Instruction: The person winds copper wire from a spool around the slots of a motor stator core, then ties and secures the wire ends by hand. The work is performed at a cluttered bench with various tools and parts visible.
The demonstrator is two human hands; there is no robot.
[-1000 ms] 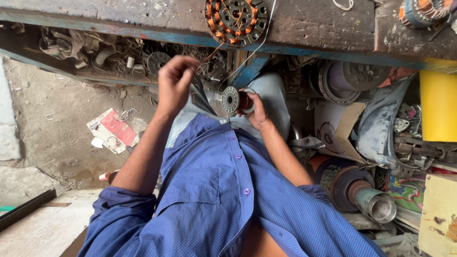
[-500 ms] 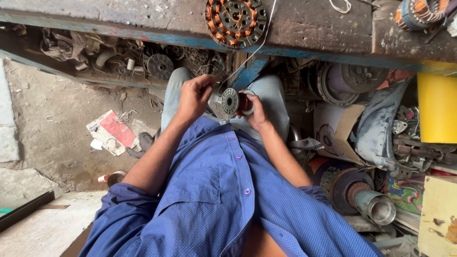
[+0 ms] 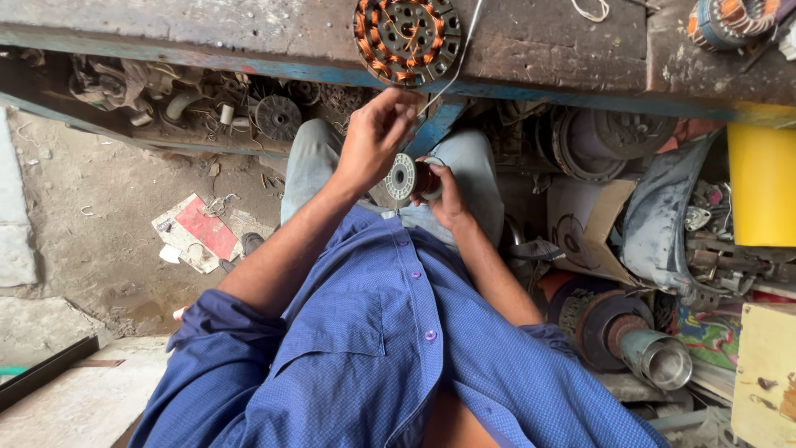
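My right hand (image 3: 444,197) grips a small wire spool (image 3: 408,177) with a pale flange, held over my knees. My left hand (image 3: 377,137) is raised just above it, its fingers pinched on a thin wire (image 3: 452,70) that runs up to a round stator with copper windings (image 3: 408,37) lying on the worn wooden bench (image 3: 207,25). Both hands stay close together under the bench's front edge.
Under the bench lie motor parts, a dark fan wheel (image 3: 278,116) and scrap. A yellow container (image 3: 763,182) and a rusty motor shaft (image 3: 638,340) sit at right. A second wound stator (image 3: 730,21) rests on the bench. A red and white packet (image 3: 199,232) lies on the dusty floor.
My left hand dropped toward the spool, then rose again with the wire pinched. The right hand and spool stayed nearly still.
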